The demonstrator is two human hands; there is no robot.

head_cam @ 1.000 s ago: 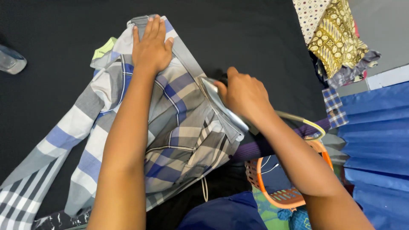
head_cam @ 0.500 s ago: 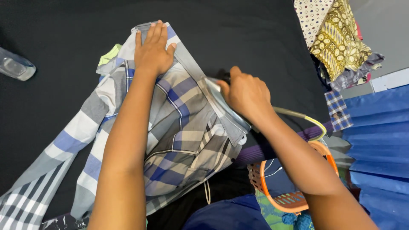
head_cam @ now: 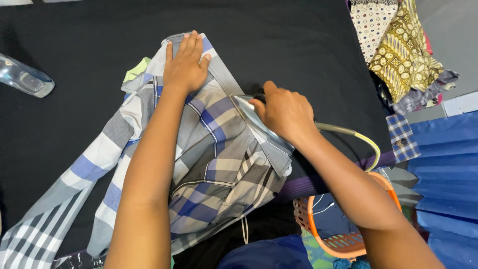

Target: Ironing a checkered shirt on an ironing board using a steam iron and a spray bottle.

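A grey, white and blue plaid shirt (head_cam: pixel 219 164) lies spread on a black cloth-covered table (head_cam: pixel 298 45). My left hand (head_cam: pixel 185 62) presses flat on the shirt's far end, fingers together and stretched. My right hand (head_cam: pixel 284 112) grips the handle of a clothes iron (head_cam: pixel 259 124), whose shiny soleplate rests on the shirt's right part. The iron's cord (head_cam: pixel 353 137) runs off to the right. One sleeve of the shirt (head_cam: pixel 45 219) trails toward the lower left.
A clear plastic bottle (head_cam: pixel 22 77) lies at the table's left edge. Patterned folded cloths (head_cam: pixel 398 50) pile up at the upper right. An orange basket (head_cam: pixel 343 234) sits below the table's near edge, beside blue pleated fabric (head_cam: pixel 448 179).
My right hand has slid the iron a little along the shirt. The left hand stays pressed on the shirt's far end.
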